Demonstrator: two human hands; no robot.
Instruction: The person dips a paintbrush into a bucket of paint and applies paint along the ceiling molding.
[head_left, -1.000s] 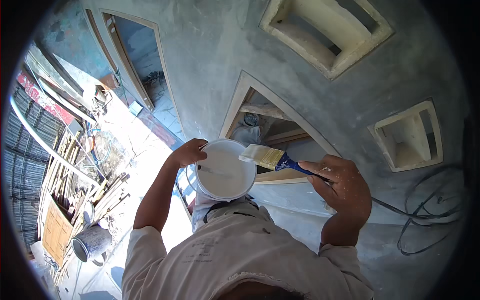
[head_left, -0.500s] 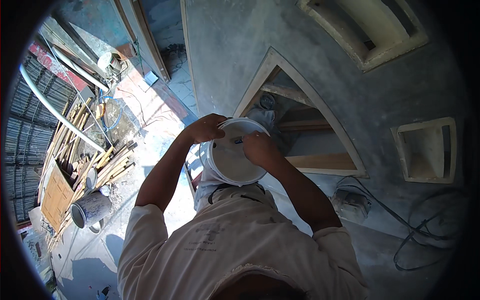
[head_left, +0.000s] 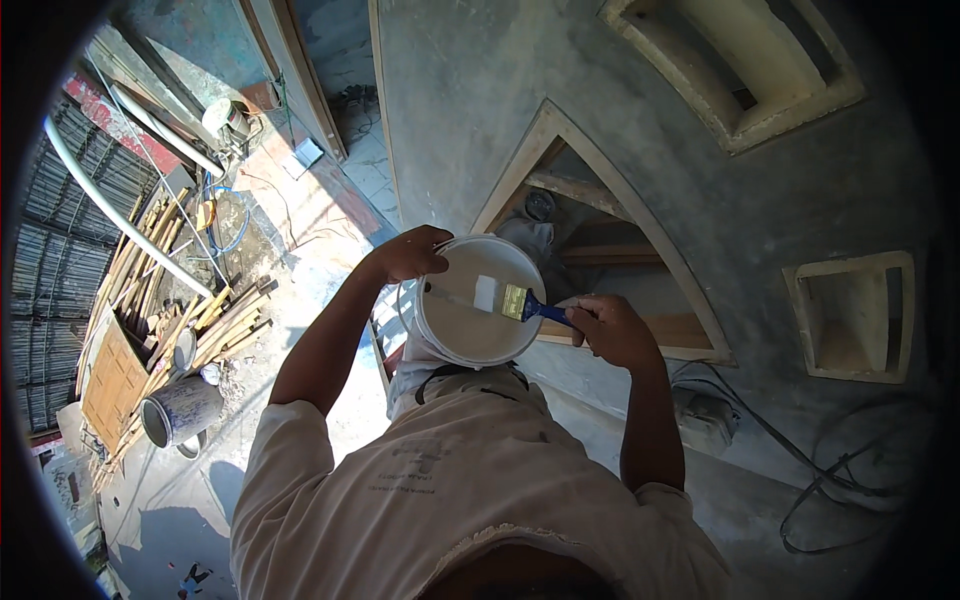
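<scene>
A round white bucket [head_left: 462, 345] is held up in front of my body, its mouth toward me, with pale greyish liquid or coating inside. My left hand [head_left: 412, 255] grips its rim at the upper left, fingers curled over the edge. In my right hand [head_left: 615, 330] is a paintbrush [head_left: 547, 312] with a blue handle, held level over the bucket's right side. Its bristles are loaded white at the tip and lie over the bucket's mouth; whether they touch the contents I cannot tell.
Ahead stands a grey wall [head_left: 450, 120] with a pointed wood-framed opening [head_left: 697, 300] and recessed box niches [head_left: 905, 320]. Black cables [head_left: 830, 470] trail at right. Bamboo poles [head_left: 215, 345], a wooden panel [head_left: 112, 390] and a stained drum [head_left: 190, 412] lie at left.
My right hand has moved right, away from the bucket's inside, and the paintbrush now shows with white on its bristles. My left hand keeps its hold on the rim.
</scene>
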